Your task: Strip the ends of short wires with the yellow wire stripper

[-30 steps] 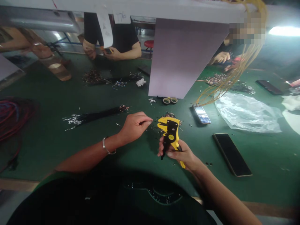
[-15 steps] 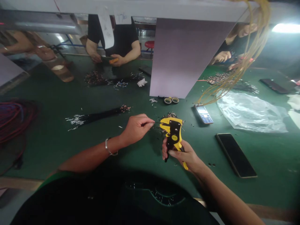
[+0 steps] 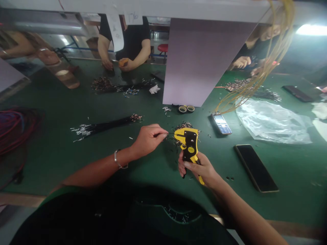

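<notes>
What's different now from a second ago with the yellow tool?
The right hand has squeezed the yellow-and-black tool: its handles drew together, and its open jaws closed where the thin dark wire reaches them. Nothing was let go. The left hand still pinches the wire, and the black wire bundle and keypad phone stayed put.

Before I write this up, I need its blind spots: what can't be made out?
All head view:
Tip of the thin wire: hidden by the jaws of the yellow tool.
Scrap pile: partly hidden behind the yellow tool.
Red cable coil: cut off by the left edge.
Any lettering on the badge: too small.
</notes>
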The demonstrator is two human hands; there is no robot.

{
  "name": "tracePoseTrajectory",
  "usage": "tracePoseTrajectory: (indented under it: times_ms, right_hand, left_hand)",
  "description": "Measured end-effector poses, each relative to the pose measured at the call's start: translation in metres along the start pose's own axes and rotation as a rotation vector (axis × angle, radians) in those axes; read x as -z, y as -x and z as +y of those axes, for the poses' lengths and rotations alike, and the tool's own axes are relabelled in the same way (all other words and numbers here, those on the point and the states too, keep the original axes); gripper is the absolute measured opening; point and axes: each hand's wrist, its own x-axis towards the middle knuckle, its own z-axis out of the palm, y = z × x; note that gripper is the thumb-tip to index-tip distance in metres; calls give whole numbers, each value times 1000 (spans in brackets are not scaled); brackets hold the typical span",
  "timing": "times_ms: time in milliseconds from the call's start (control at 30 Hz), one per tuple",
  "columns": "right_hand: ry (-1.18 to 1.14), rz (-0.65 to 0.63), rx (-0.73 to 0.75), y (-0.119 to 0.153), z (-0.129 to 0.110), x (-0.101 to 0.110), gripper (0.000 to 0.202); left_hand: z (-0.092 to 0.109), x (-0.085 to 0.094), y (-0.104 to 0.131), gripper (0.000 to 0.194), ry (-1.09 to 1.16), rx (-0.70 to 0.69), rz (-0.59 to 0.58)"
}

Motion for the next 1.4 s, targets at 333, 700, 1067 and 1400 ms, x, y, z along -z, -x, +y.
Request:
tracePoseTrajectory:
  times_ms: [333, 700, 1067, 1400]
  right_hand:
    - [-10, -8, -19, 1, -1, -3, 20]
    - [7, 17, -34, 3, 7, 2, 24]
    - [5, 96, -89, 0, 19, 5, 26]
    - [-54, 146, -83, -8, 9, 10, 26]
  left_hand:
    - [-2, 0, 0, 17, 9, 5, -17]
    - [-19, -7, -2, 16, -32, -1, -50]
    - [-41, -20, -3, 13, -29, -21, -61]
    - [-47, -21, -6, 14, -110, -45, 6]
